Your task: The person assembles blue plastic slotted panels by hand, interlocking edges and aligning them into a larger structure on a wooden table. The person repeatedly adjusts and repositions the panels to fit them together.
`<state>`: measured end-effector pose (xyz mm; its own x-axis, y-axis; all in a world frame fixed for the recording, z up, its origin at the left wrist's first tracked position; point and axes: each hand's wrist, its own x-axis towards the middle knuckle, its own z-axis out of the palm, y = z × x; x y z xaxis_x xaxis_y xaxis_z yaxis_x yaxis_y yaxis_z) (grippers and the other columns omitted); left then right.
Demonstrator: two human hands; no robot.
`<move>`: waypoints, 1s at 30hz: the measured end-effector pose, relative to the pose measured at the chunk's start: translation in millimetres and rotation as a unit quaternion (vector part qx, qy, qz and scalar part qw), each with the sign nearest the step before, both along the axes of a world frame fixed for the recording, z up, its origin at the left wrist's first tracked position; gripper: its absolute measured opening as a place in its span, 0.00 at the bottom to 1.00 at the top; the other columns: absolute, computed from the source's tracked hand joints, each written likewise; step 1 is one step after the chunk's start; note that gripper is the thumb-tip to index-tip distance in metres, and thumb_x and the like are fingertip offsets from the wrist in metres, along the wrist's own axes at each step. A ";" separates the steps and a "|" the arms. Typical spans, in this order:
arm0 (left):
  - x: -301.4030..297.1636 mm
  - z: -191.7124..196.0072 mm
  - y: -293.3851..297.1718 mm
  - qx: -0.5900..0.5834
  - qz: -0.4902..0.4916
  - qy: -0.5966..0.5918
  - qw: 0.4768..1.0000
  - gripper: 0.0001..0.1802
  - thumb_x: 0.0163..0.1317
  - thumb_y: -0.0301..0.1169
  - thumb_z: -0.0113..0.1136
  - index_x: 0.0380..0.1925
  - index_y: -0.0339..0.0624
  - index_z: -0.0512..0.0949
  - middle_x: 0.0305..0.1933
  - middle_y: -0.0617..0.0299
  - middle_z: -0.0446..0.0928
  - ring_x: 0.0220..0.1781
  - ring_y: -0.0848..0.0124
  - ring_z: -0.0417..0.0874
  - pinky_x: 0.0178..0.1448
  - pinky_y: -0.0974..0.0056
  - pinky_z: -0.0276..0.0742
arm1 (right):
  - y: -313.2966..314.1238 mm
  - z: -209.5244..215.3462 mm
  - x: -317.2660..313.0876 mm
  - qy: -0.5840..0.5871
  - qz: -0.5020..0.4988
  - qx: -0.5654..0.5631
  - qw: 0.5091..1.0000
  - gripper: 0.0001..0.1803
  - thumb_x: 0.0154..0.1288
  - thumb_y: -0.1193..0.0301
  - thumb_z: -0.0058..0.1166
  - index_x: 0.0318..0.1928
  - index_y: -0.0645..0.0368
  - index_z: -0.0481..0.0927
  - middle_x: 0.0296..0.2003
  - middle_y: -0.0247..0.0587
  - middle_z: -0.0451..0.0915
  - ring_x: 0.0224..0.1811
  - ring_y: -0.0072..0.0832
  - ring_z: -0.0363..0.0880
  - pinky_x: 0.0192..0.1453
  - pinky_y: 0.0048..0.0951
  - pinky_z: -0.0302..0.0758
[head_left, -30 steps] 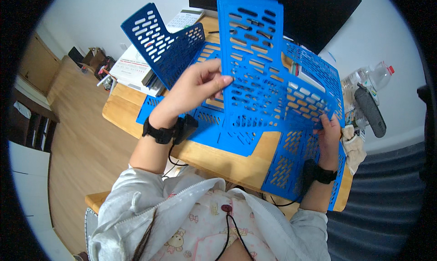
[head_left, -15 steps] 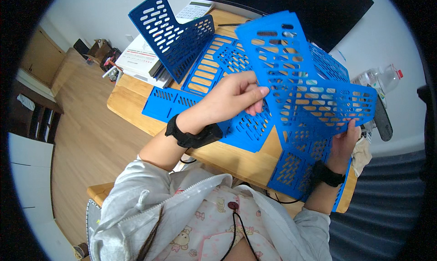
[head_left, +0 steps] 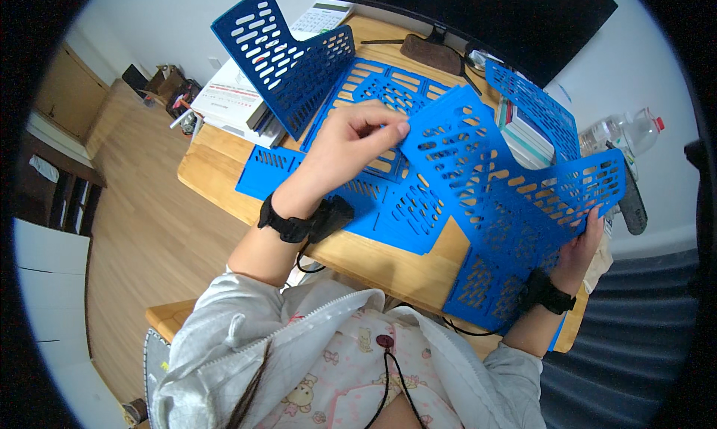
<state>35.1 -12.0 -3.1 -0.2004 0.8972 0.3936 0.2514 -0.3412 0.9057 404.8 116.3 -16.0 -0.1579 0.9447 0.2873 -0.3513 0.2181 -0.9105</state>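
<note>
1. We've got the left hand (head_left: 351,141) pinching the top corner of a blue slotted panel (head_left: 478,182), fingers closed on its edge.
2. Over on the other side, our right hand (head_left: 581,238) grips the same panel's far wing from beneath — thumb over the rim, held raised above the table (head_left: 224,178).
3. The panel hangs tilted, its lower flap dropping past the table's near edge by our right wrist.
4. Beneath it lie more flat blue sheets (head_left: 373,205); a folded blue rack (head_left: 287,59) stands upright behind, beside stacked books (head_left: 231,100).
5. Risk, as we judge it: that thin pinch could slip and the panel swing down onto the sheets.
6. Also close — the bottle (head_left: 620,134) near the right wing; a wide swing might knock it.
</note>
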 end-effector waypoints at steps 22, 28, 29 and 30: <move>18.8 3.0 -0.8 -0.081 -0.118 -0.137 0.980 0.09 0.68 0.33 0.53 0.31 0.40 0.70 0.21 0.69 0.74 0.22 0.82 0.78 0.26 0.78 0.73 | -43.4 12.2 -36.9 -0.028 0.181 0.142 0.973 0.26 0.64 0.67 0.57 0.60 0.57 0.65 0.50 0.40 0.74 0.48 0.30 0.76 0.44 0.35 0.79; 43.3 3.8 7.0 -0.096 -0.191 -0.103 0.971 0.09 0.65 0.31 0.56 0.28 0.39 0.71 0.23 0.65 0.77 0.26 0.80 0.80 0.31 0.76 0.75 | -49.9 30.3 -50.5 0.024 0.097 0.094 0.991 0.20 0.65 0.72 0.55 0.57 0.56 0.69 0.52 0.41 0.76 0.54 0.29 0.75 0.52 0.33 0.77; 46.0 5.4 8.2 -0.104 -0.187 -0.074 0.974 0.10 0.65 0.31 0.57 0.27 0.39 0.72 0.23 0.65 0.78 0.26 0.80 0.80 0.31 0.76 0.75 | -49.3 32.5 -50.8 0.045 0.112 0.081 0.989 0.19 0.65 0.73 0.55 0.56 0.57 0.70 0.50 0.41 0.77 0.53 0.28 0.76 0.52 0.32 0.78; 49.2 6.9 9.1 -0.105 -0.185 -0.050 0.976 0.10 0.64 0.31 0.58 0.26 0.39 0.72 0.23 0.65 0.78 0.26 0.80 0.79 0.32 0.76 0.75 | -49.9 33.6 -50.1 0.074 0.127 0.061 0.987 0.18 0.65 0.74 0.54 0.55 0.57 0.71 0.49 0.40 0.78 0.52 0.28 0.77 0.51 0.31 0.78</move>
<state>84.3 -2.9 3.7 0.1242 0.9743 0.1877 0.0531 -0.1954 0.9793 354.7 66.4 17.6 -0.3335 0.8373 0.4333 -0.5356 0.2099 -0.8179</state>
